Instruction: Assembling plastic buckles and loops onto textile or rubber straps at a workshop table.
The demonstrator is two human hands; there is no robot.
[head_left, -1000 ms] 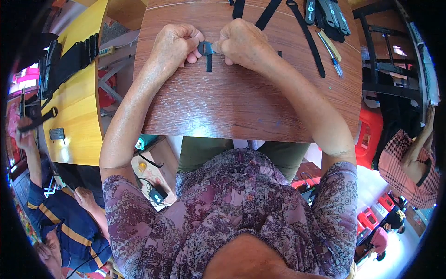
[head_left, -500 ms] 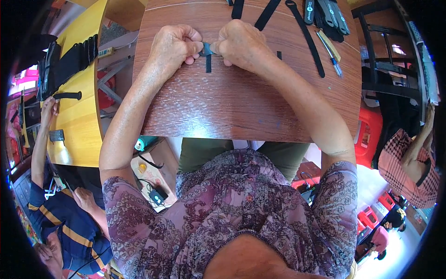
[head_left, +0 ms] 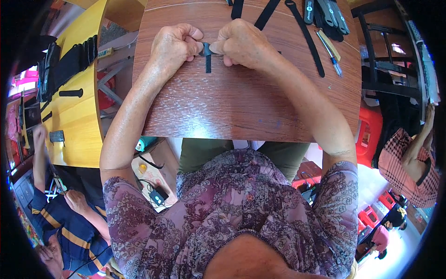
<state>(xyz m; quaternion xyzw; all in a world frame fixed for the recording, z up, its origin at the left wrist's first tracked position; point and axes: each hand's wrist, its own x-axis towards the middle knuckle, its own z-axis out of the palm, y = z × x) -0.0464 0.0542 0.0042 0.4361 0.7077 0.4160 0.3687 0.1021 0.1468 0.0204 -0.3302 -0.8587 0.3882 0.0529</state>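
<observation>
Over the far middle of the brown table, my left hand [head_left: 174,45] is closed, its thumb and fingers pinching one side of a short black strap [head_left: 208,64]. From the other side my right hand [head_left: 241,45] pinches at the same strap, fingertips pressed together. Between the two thumbs a dark, slightly shiny part shows, and a narrow end points down toward me. The fingers partly hide how the strap is folded. Beyond my right hand lie loose black straps, one long strap [head_left: 306,42] with a rounded, holed end among them.
Bundled black straps [head_left: 327,18] lie at the table's far right, beside a yellow cutter knife [head_left: 329,45] and a blue pen [head_left: 336,67]. Left, a yellow table [head_left: 76,135] holds more straps, with a co-worker [head_left: 69,228] beside it. A red stool [head_left: 369,135] stands right.
My hands stay nearly still around the strap, my right forearm shifting slightly. At left, the co-worker's hand has let go of a black strap and pulled back toward the yellow table's near edge.
</observation>
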